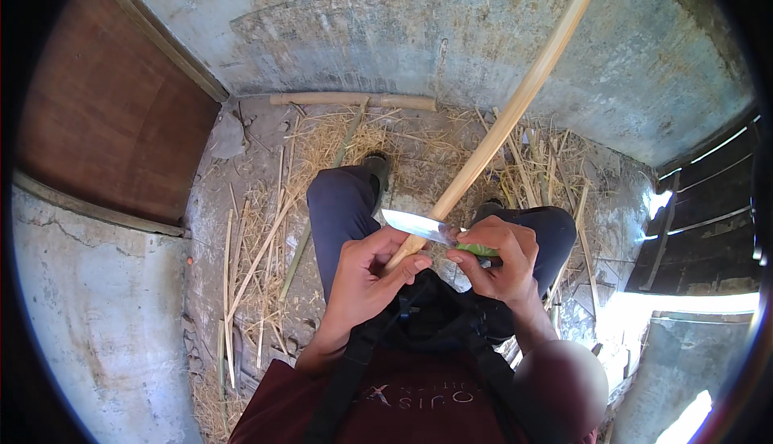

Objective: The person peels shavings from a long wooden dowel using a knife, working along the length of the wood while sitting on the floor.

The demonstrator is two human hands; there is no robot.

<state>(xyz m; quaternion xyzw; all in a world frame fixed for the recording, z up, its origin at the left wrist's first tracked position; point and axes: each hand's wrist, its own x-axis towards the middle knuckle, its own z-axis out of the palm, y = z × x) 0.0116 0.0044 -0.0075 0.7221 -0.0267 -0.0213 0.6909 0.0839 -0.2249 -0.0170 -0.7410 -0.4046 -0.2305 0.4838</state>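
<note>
A long pale strip of split bamboo or wood (515, 110) slants from my lap up toward the far right. My left hand (366, 279) is closed around its near end, thumb along one side. In my right hand (503, 255) is a knife (420, 225) with a green handle, gripped by fingers and thumb. Its shiny blade points left and lies across the strip just beyond my left hand. Whether the edge bites into the strip, I cannot tell.
Shavings (334, 134) and thin strips litter the floor around my boots. A thick pole (354, 100) lies along the far wall (386, 41). To the left is a brown panel (113, 106); dark slats (700, 227) with bright gaps are at the right.
</note>
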